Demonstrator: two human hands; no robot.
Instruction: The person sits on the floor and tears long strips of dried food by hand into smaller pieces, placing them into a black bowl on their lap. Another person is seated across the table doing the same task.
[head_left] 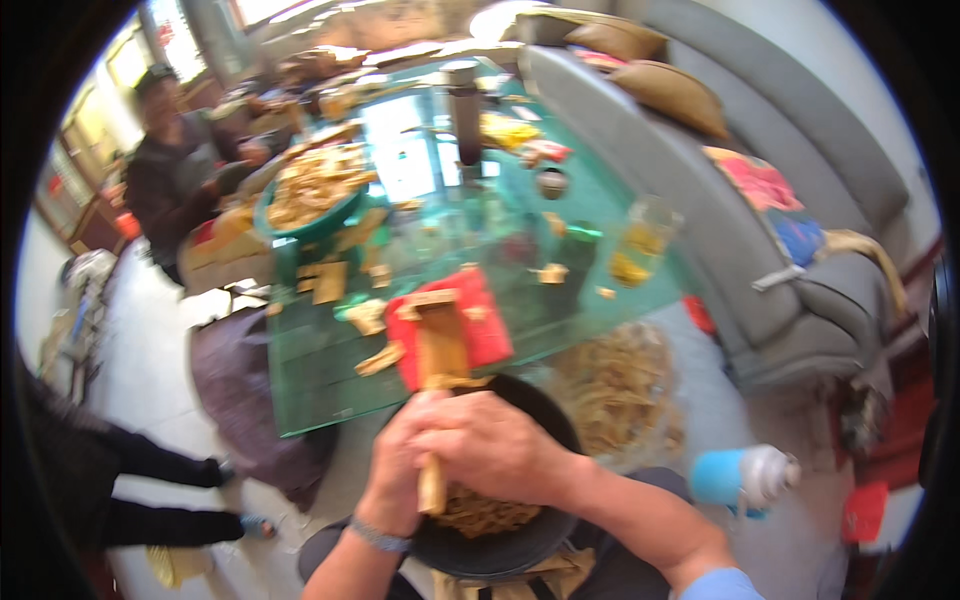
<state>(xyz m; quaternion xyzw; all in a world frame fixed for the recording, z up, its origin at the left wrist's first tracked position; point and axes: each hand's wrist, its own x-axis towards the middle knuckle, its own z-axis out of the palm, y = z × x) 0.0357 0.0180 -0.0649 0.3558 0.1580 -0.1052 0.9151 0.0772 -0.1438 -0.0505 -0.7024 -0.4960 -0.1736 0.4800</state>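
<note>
Both forearms rise from the near edge and meet over a black bowl (520, 545) resting on the person's lap. The right hand (495, 450) lies on top, knuckles up, forearm slanting in from the near right with a light blue sleeve pushed back near the elbow; its fingers are curled shut around a tan wooden strip (437, 395). The left hand (395, 470) sits just beneath and to the left, wrist wearing a bracelet (378, 536), its fingers wrapped around the same strip lower down — the two hands touch. The strip stands nearly upright, its lower end poking out below the hands over the bowl, its upper part reaching toward the near edge of the glass table (320, 385). Tan shavings lie inside the bowl under the hands.

On the table, just beyond the hands, lies a red cloth (485, 325) with more wooden pieces scattered around it. Farther left stands a green basin (310, 215) heaped with tan pieces. A grey sofa (700, 230) runs along the right side. A blue-and-white bottle (745, 477) lies on the floor at near right. At far left another person (170, 170) sits in dark clothing — blurred.
</note>
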